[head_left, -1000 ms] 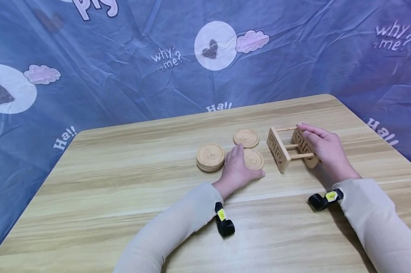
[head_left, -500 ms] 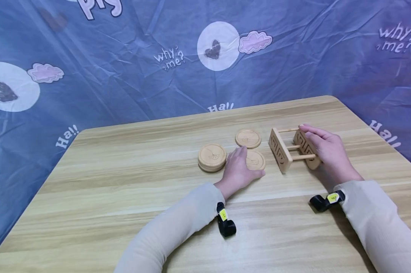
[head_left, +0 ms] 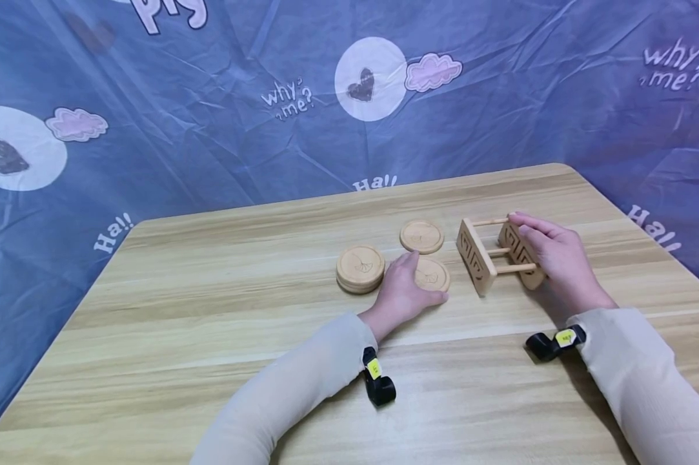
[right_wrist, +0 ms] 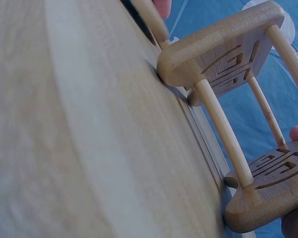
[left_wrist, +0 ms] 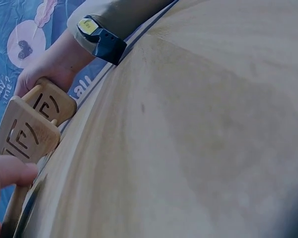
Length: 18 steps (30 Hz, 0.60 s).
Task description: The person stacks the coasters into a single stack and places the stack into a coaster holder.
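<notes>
My left hand holds a round wooden coaster engraved with a leaf, thumb at its near edge and fingers at its far left side. In the right wrist view this coaster appears edge-on, tilted over a dark shadow. A wooden coaster rack stands to its right, two fretwork end panels joined by thin dowels. My right hand grips the rack's right panel, its fingertips over the top edge. Between the panels only the dowels show.
Left of my left hand is a short stack of coasters. Another coaster lies flat behind the held one. All are on a wood-grain table, with a printed blue cloth hanging behind its back edge.
My left hand and the coaster have shifted very slightly left over the last half second. The right hand keeps its hold on the rack, which stays in place.
</notes>
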Tool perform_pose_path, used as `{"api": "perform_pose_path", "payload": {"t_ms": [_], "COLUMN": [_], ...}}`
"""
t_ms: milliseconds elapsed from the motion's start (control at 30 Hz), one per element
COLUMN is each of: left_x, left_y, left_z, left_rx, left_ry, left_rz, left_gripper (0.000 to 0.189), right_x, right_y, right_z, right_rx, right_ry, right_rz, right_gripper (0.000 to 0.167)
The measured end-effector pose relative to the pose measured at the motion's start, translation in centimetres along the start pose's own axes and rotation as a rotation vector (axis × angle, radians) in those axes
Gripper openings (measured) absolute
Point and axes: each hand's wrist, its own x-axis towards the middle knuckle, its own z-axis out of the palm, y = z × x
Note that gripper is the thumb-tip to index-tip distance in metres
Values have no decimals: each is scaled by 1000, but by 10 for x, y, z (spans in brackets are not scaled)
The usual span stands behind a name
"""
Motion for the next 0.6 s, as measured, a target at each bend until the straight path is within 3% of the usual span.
{"api": "perform_pose_path", "payload": {"t_ms": [100, 167, 233, 467, 600], "left_x": [-2, -3, -5, -15, -21], "left_y": [-1, -1, -1, 2, 3], "left_z": [-1, -2, -2, -7, -10], "left_rx": [-79, -119, -145, -181, -181], "left_ry": [-4, -12, -24, -58, -67], "left_rz": [-14, -15, -11, 43, 68], "left_gripper": [97, 97, 97, 98, 98], "right_x": [0, 0, -1, 0, 0], "right_y": [0, 0, 0, -1, 0], "right_z": [0, 0, 0, 0, 1], "right_rx": [72, 196, 228, 14, 46], "right_ry": [-11, -25, -26, -5, -7], "right_rz": [12, 34, 42, 23, 17], "right_gripper": [45, 42, 42, 47, 46]}}
